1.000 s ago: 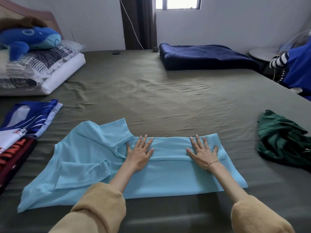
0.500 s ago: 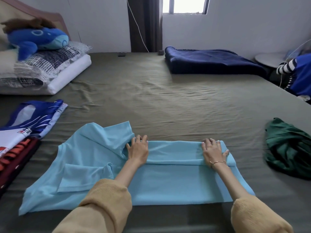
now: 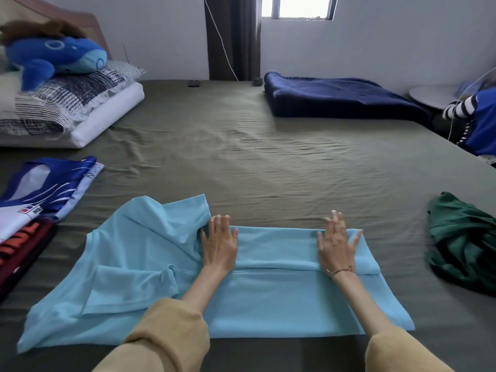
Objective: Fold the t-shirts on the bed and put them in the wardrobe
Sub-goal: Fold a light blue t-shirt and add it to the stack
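The light blue t-shirt (image 3: 268, 299) lies spread on the olive-sheeted bed (image 3: 268, 162), its far edge folded toward the person into a band. The left hand (image 3: 220, 244) and right hand (image 3: 336, 244) both rest flat on that band, each grip released with fingers straight, grasping nothing. At the left edge lies a stack of folded shirts (image 3: 35, 210), the top blue-and-white one bearing small edge lettering that seems to begin "New", while a crumpled green garment (image 3: 464, 242) lies well apart to the right.
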{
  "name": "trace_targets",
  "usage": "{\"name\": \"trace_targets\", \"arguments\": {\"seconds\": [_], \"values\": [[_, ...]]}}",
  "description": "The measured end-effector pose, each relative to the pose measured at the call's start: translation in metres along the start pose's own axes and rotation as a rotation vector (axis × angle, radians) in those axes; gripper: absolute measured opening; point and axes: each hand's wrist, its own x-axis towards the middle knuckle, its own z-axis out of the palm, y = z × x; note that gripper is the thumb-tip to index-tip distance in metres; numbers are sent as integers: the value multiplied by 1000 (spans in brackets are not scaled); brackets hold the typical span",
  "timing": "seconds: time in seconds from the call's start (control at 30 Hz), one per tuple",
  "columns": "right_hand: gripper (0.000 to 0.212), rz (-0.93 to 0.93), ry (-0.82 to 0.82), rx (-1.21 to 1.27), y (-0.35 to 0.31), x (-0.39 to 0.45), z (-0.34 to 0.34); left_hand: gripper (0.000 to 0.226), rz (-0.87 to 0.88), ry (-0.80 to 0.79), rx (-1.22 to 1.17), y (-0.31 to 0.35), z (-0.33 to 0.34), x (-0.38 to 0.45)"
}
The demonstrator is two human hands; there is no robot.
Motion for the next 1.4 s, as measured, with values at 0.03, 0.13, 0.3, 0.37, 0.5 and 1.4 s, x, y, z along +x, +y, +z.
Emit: {"name": "trace_targets", "arguments": {"seconds": [0.03, 0.13, 0.3, 0.37, 0.5, 1.4], "values": [[78, -123, -56, 20, -5, -2, 0, 44, 57, -49, -26, 1, 1, -2], [118, -307, -384, -58, -29, -9, -2, 61, 278, -320, 96, 7, -5, -7], [52, -331, -452, -92, -69, -12, 2, 66, 343, -250, 114, -11, -21, -9], [45, -384, -417, 12, -87, -8, 5, 44, 340, -51, -6, -26, -31, -8], [44, -391, -441, 300, -157, -4, 19, 33, 109, 10, -126, -76, -63, -5], [58, 208, -596, 477, -333, 48, 55, 26, -480, -167, -976, -239, -97, -4]]}}
